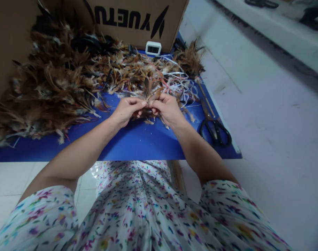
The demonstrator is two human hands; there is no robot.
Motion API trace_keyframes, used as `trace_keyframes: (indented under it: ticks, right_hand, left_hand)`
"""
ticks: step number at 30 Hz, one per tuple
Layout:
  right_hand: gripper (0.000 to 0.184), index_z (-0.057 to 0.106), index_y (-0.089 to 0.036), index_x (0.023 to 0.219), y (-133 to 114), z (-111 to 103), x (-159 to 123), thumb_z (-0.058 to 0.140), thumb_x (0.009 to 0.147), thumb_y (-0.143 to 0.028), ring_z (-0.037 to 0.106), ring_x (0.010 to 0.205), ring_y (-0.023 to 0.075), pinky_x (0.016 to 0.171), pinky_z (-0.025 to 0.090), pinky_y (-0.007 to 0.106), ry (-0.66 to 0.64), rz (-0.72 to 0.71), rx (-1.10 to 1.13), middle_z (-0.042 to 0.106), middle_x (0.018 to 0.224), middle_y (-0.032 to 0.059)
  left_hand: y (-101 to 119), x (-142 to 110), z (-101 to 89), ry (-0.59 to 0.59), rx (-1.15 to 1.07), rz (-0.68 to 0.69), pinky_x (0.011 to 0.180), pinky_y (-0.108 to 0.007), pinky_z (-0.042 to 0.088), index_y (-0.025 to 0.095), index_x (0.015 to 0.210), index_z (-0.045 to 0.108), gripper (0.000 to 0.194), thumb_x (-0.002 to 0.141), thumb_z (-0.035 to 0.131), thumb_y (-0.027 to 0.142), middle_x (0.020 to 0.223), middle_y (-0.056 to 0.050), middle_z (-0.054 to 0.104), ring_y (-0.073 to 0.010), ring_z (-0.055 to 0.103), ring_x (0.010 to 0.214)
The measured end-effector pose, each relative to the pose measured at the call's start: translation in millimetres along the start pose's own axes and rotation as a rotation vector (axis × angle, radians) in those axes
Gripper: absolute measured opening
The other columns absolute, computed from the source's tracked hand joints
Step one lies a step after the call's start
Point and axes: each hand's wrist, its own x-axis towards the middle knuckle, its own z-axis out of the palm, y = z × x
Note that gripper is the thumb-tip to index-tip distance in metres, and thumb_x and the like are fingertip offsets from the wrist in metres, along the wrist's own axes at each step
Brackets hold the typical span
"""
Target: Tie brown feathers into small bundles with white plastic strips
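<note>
Close together over the blue table point(138, 139), both of my hands pinch the base of a small bunch of brown feathers point(147, 89). My left hand point(129, 109) has thumb and forefinger pressed together at its left side. From the right, my right hand point(166, 107) grips the same bunch with thumb and fingertips. The feather tips fan upward, away from me. Below my fingers, a few loose feathers point(149, 121) lie on the table. Exactly how the quills sit between my fingertips is too small to make out.
Brown feathers point(54, 87) are heaped at left and along the back. White and red strips point(178, 83) tangle at back right. Black-handled scissors point(215, 132) lie near the right edge. A cardboard box point(132, 35) and a small white digital clock point(153, 48) stand behind.
</note>
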Motion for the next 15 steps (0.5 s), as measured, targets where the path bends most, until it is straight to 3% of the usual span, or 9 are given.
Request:
trace_keyframes:
  ticks: [15]
  right_hand:
    - [0.013, 0.061, -0.019, 0.070, -2.5, -3.0, 0.1, 0.074, 0.066, -0.017, 0.048, 0.045, 0.0059, 0.043, 0.037, 0.019, -0.054, 0.074, 0.002, 0.056, 0.052, -0.0064]
  left_hand:
    - [-0.8, 4.3, -6.4, 0.085, -0.040, 0.048, 0.043, -0.016, 0.033, 0.015, 0.069, 0.073, 0.020, 0.068, 0.085, 0.030, 0.050, 0.002, 0.055, -0.0046, 0.045, 0.043]
